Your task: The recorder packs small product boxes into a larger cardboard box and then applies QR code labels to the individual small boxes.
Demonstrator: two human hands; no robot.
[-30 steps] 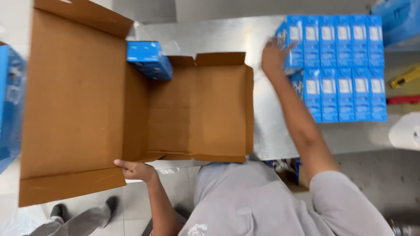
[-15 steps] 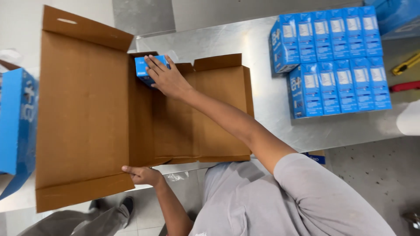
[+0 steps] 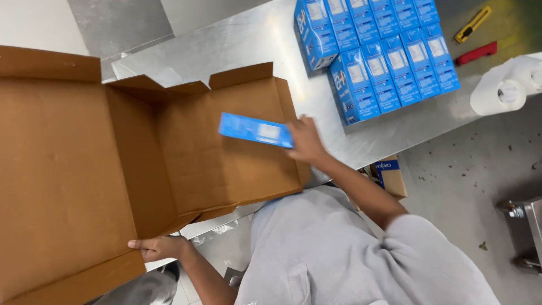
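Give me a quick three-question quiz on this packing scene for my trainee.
1. True or false: the right hand holds a blue carton over the open cardboard box.
2. What does the left hand grip?
A. paper roll
B. box flap
C. yellow knife
3. Where is the stack of blue cartons?

Key: 1 true; 2 B, the box flap; 3 on the metal table, beside the box.

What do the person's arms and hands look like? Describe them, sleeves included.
Both hands, the left hand and the right hand, are bare: no gloves, rings or watch visible. Forearms are uncovered. A light grey short sleeve covers the right upper arm, part of a grey shirt.
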